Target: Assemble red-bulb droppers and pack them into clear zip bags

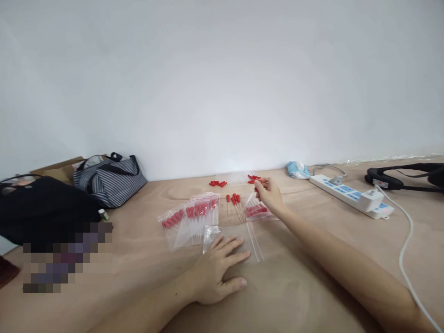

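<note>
My left hand (224,268) lies flat with spread fingers on a clear plastic bag (211,232) near the table's middle. My right hand (268,194) is closed in a pinch on a red-capped dropper (252,195), its clear tube slanting down to the left. Below it lies a clear bag with red-capped pieces (256,211). Several red-capped droppers (236,200) lie between the hands. Left of them, overlapping clear bags (196,215) hold more such droppers. Farther back are two groups of loose red caps (218,183), with clear tubes (237,181) between them.
A striped bag (113,178) and a black bag (48,212) stand at the left, with a small bottle (103,214) beside them. At the right are a white power strip (350,195), its cable, a blue-white crumpled packet (298,169) and a black headset (398,178).
</note>
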### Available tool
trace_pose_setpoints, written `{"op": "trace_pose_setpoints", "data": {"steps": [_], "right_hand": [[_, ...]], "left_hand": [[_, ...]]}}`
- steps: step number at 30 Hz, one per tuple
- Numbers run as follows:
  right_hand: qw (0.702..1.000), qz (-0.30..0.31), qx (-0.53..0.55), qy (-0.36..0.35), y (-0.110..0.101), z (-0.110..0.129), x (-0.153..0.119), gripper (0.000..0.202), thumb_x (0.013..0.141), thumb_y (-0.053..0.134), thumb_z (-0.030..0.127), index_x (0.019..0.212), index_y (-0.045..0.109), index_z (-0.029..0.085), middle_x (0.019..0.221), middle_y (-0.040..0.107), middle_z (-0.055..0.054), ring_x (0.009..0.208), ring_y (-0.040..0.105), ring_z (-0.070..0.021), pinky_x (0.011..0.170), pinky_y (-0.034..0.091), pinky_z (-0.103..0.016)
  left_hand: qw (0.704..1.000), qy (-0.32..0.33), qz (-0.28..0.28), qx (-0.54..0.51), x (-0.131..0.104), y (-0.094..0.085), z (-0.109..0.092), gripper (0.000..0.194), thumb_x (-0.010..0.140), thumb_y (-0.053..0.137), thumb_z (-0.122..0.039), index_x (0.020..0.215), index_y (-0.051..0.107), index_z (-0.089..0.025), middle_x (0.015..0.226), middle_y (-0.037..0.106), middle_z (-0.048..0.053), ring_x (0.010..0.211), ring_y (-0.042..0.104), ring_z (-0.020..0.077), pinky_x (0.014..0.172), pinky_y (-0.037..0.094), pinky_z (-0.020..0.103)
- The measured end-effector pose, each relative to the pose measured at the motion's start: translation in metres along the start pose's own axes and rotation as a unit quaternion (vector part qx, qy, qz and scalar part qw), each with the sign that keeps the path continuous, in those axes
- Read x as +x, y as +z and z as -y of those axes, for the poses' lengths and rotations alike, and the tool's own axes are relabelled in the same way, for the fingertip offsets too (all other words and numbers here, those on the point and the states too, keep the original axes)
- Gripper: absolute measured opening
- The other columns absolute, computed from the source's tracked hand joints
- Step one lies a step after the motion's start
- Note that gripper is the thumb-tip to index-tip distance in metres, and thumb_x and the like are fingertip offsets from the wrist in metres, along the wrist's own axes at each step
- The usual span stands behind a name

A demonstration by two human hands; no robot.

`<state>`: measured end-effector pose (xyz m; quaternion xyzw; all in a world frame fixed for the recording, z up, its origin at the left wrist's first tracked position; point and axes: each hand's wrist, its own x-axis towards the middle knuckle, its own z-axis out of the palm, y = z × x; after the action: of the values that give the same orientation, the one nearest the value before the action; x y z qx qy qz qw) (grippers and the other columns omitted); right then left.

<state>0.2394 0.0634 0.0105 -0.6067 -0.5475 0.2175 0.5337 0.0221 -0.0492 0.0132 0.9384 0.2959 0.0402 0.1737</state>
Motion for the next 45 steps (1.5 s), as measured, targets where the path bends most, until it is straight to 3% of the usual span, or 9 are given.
{"op": "trace_pose_setpoints", "data": {"steps": [3,7,17,23,28,36,40,45], "right_hand": [[0.988,-0.015,0.156,0.001,-0.025,-0.012,-0.027,0.029,0.073,0.047,0.045,0.084,0.039,0.02,0.056,0.049,0.007,0.038,0.047,-0.008,0.035,0.036,-0.019],[0.978,-0.004,0.206,0.025,-0.038,-0.029,-0.052,0.032,0.07,0.051,0.047,0.083,0.037,0.021,0.053,0.048,0.007,0.039,0.047,-0.0085,0.038,0.038,-0.02],[0.963,0.006,0.266,0.051,-0.03,-0.029,-0.067,0.04,0.066,0.056,0.052,0.083,0.038,0.021,0.05,0.052,0.008,0.041,0.05,-0.0092,0.04,0.041,-0.021],[0.949,0.027,0.301,0.085,-0.03,-0.022,-0.079,0.044,0.06,0.062,0.054,0.079,0.038,0.021,0.051,0.052,0.008,0.042,0.052,-0.0093,0.043,0.043,-0.022],[0.939,0.108,0.309,0.11,-0.03,-0.021,-0.091,0.046,0.055,0.066,0.053,0.076,0.04,0.021,0.058,0.055,0.005,0.052,0.057,-0.0118,0.053,0.047,-0.027],[0.932,0.288,0.207,0.068,-0.034,-0.019,-0.093,0.039,0.059,0.067,0.046,0.071,0.044,0.017,0.056,0.053,0.005,0.048,0.049,-0.0055,0.042,0.038,-0.018],[0.903,0.359,0.214,0.094,-0.027,-0.014,-0.095,0.045,0.058,0.065,0.051,0.075,0.038,0.019,0.048,0.05,0.009,0.04,0.049,-0.0069,0.034,0.033,-0.016],[0.889,0.378,0.24,0.099,-0.023,-0.015,-0.094,0.044,0.061,0.063,0.05,0.077,0.036,0.02,0.043,0.051,0.01,0.037,0.05,-0.0082,0.035,0.036,-0.018]], "left_hand": [[1.0,-0.004,-0.011,-0.001,0.001,0.001,0.0,0.051,0.079,0.048,-0.046,0.127,0.037,-0.03,0.138,0.029,0.007,0.125,0.024,0.0307,0.1,0.014,0.057],[1.0,-0.011,-0.011,0.006,0.002,0.0,-0.001,0.051,0.079,0.049,-0.046,0.126,0.038,-0.031,0.138,0.029,0.007,0.125,0.025,0.0296,0.1,0.015,0.055],[0.999,-0.027,0.005,0.027,0.002,-0.004,-0.005,0.052,0.079,0.049,-0.046,0.127,0.037,-0.029,0.138,0.029,0.008,0.125,0.025,0.0286,0.1,0.017,0.054],[1.0,-0.008,-0.003,0.018,0.003,-0.004,-0.005,0.049,0.08,0.048,-0.045,0.126,0.035,-0.035,0.137,0.03,0.007,0.125,0.025,0.0304,0.098,0.018,0.055],[1.0,-0.003,0.002,0.023,0.002,-0.005,-0.006,0.046,0.081,0.047,-0.043,0.125,0.036,-0.037,0.139,0.027,0.007,0.125,0.025,0.0303,0.097,0.019,0.056],[0.999,0.028,-0.01,0.016,0.003,-0.003,-0.005,0.047,0.081,0.049,-0.038,0.126,0.035,-0.036,0.142,0.018,0.006,0.127,0.019,0.0298,0.099,0.018,0.055],[0.999,0.046,-0.019,0.019,0.007,0.0,-0.006,0.048,0.083,0.048,-0.038,0.128,0.032,-0.035,0.142,0.017,0.006,0.128,0.017,0.0298,0.099,0.019,0.054],[0.999,0.03,-0.038,0.011,0.009,0.0,-0.006,0.05,0.084,0.045,-0.036,0.131,0.027,-0.034,0.142,0.018,0.005,0.127,0.017,0.0306,0.099,0.02,0.054]]}}
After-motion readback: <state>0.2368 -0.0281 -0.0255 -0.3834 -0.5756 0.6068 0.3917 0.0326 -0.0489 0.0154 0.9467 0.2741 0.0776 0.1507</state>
